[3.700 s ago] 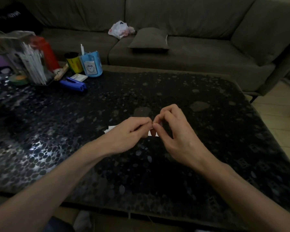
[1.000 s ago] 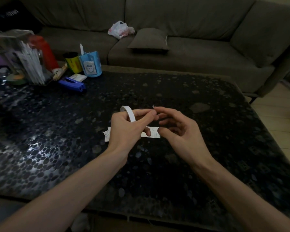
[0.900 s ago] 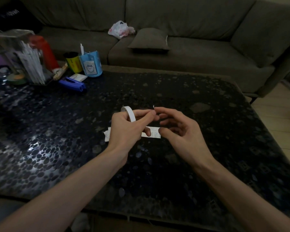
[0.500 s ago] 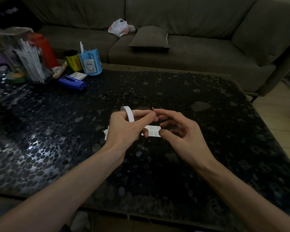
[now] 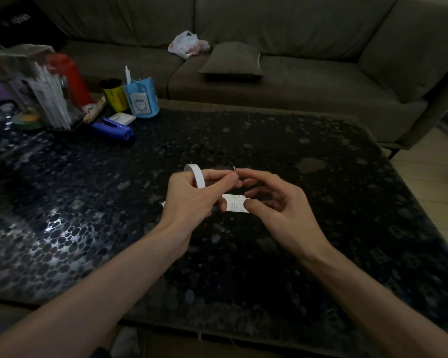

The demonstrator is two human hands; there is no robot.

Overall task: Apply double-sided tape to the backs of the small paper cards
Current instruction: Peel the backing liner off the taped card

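L hand (image 5: 192, 195) is up over the middle of the dark pebble-pattern counter (image 5: 321, 202), fingers and thumb curled round a small white tape roll (image 5: 197, 174) that stands on edge, top of the ring poking out above the knuckles. R hand (image 5: 272, 200) sits just beside it, fingers loosely bent, index tip meeting the L fingertips where a tiny white sliver, the tape end (image 5: 234, 167), sticks up. Can't tell whether the R hand is actually gripping that end or only touching it. Paper card (image 5: 236, 202), white w/ faint print, lies flat on the counter below and between both hands; L side hidden under the L hand, R thumb tip right at its R edge. Far L corner of the counter: blue stapler (image 5: 113, 128), blue cup (image 5: 141, 98), yellow can (image 5: 114, 95), red bottle (image 5: 70, 76), green tape ring (image 5: 27, 120). Behind, a grey-brown sofa (image 5: 308, 81) w/ a cushion (image 5: 230, 59) and a crumpled plastic bag (image 5: 186, 43).
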